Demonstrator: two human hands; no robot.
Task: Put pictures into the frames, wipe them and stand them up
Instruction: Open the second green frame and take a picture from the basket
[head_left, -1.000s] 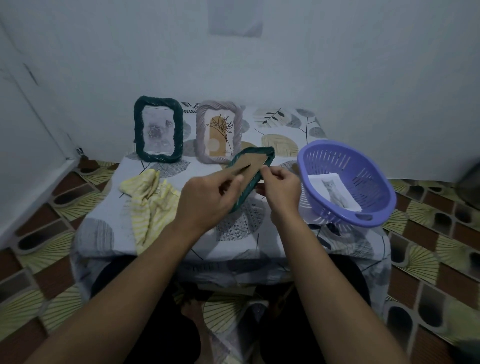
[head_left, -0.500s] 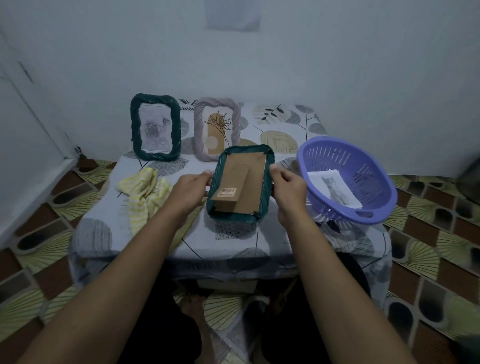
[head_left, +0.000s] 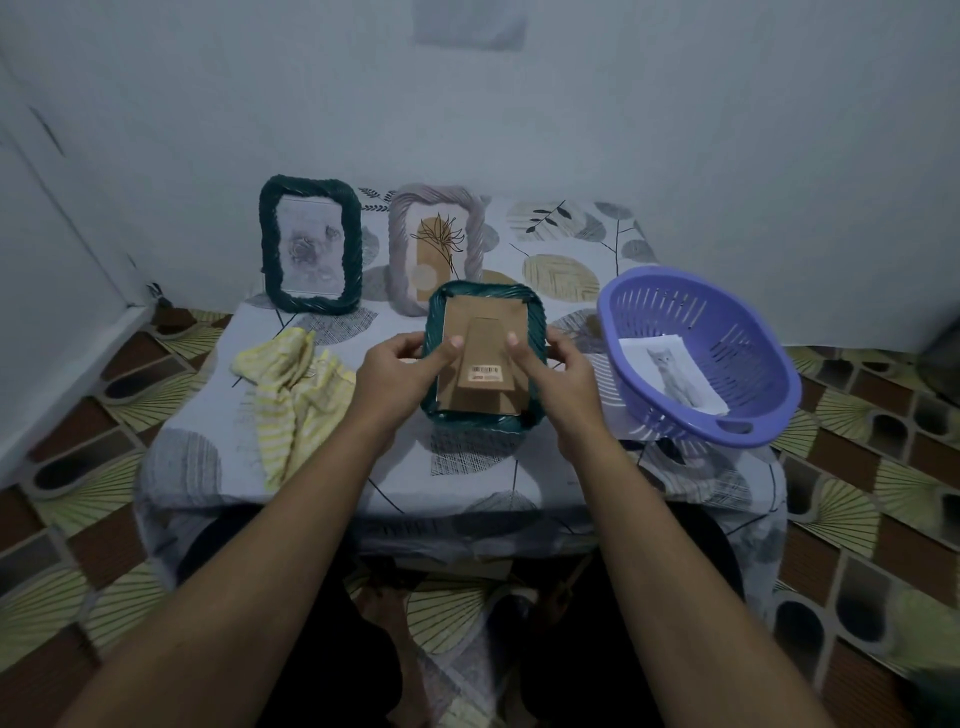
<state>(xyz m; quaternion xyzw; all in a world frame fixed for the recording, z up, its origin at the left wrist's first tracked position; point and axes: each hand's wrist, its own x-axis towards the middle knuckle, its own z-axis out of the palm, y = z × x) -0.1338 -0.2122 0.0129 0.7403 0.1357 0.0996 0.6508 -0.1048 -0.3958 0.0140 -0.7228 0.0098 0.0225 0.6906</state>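
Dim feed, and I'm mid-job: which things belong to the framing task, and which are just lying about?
Job: teal frame, back up, held by left hand and right hand; cat picture in purple basket; yellow cloth; dark green frame and grey frame, standing with pictures in.
Lying about: paper sheet on the wall; dark object at the right edge, unidentifiable.

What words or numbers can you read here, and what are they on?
Sticker label on the cardboard stand at the back of the green frame: what looks like a barcode and tiny print, too small and blurred to read.
No other writing shows anywhere.
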